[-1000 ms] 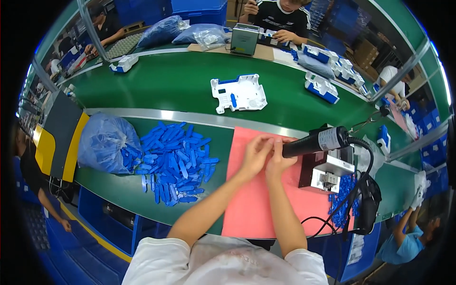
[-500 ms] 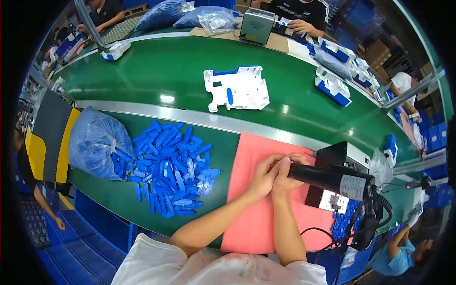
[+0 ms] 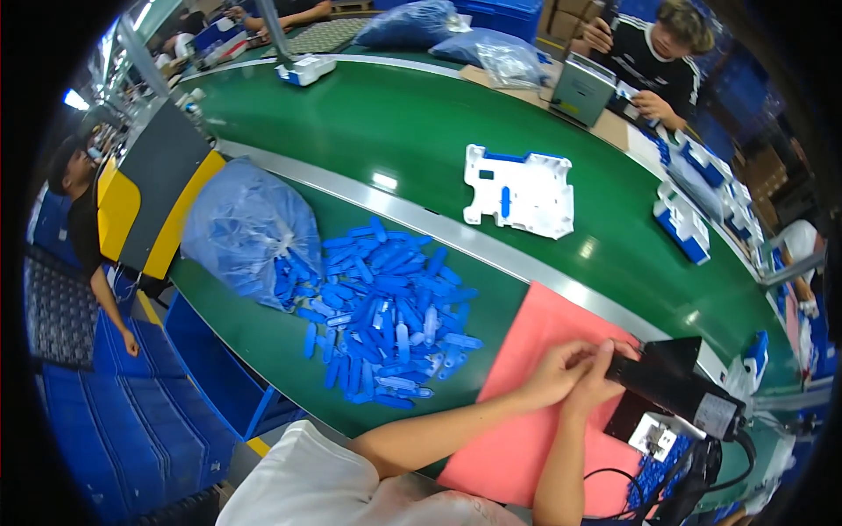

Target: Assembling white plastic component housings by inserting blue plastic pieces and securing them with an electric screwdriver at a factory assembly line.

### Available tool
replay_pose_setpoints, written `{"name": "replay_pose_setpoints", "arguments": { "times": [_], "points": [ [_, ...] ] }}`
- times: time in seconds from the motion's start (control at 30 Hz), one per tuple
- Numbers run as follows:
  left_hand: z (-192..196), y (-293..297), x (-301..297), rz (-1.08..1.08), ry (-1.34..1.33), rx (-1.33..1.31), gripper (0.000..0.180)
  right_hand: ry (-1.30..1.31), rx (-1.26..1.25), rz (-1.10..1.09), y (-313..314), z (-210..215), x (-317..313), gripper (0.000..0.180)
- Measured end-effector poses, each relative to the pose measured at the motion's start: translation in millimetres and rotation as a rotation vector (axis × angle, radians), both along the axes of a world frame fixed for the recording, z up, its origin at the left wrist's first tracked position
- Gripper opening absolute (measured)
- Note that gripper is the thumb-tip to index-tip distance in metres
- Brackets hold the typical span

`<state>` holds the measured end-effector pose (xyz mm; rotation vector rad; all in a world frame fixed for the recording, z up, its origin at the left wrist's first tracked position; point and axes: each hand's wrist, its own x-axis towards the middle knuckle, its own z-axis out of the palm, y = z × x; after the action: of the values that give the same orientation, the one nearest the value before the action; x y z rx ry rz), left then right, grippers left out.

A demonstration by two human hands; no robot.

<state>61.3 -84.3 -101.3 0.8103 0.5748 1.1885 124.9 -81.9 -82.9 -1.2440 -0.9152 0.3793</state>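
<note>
a black corded cylindrical tool (image 3: pixel 671 394) lay just to the right of the person's two hands, its near end up against the right hand (image 3: pixel 594 383). its long axis slanted from there down to the right, the cord leaving at the far end. the right hand was the nearer; the left hand (image 3: pixel 554 375) sat on its other side, away from the tool. the hands met, fingers curled and fingertips drawn together, above the upper part of a pink mat (image 3: pixel 509 447). what they pinched, if anything, was hidden, and whether the right hand gripped the tool could not be told.

counted outward: one tool, one mat, and one metal-and-black benchtop device (image 3: pixel 656 436), partly under the tool. beside it lay small blue parts (image 3: pixel 658 482), too crowded to count. left of the mat spread one pile of blue plastic strips (image 3: pixel 386 307), overlapping too much to count, touching one translucent blue bag (image 3: pixel 246 228). beyond a metal rail, one white moulded housing (image 3: pixel 526 202) lay on the green belt (image 3: pixel 377 114), a single blue strip (image 3: pixel 505 202) within it. one more housing (image 3: pixel 305 70) stood at the upper left; several others lined the right side, partly hidden. across the belt sat one co-worker (image 3: pixel 645 66) in black.
</note>
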Motion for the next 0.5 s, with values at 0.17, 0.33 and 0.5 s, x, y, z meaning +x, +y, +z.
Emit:
{"name": "replay_pose_setpoints", "arguments": {
  "times": [0.17, 0.33, 0.5],
  "points": [
    [9, 5, -15, -0.111, -0.016, -0.100, 0.014, 0.063, 0.029, 0.050, 0, -2, -6, 0.020],
    [13, 11, -20, -0.216, -0.077, -0.129, 0.016, 0.058, 0.100, 0.108, -1, 1, -8, 0.022],
    [3, 13, -20, -0.287, -0.124, -0.119, 0.019, 0.081, 0.123, 0.140, -3, -2, -10, 0.023]
  ]
}}
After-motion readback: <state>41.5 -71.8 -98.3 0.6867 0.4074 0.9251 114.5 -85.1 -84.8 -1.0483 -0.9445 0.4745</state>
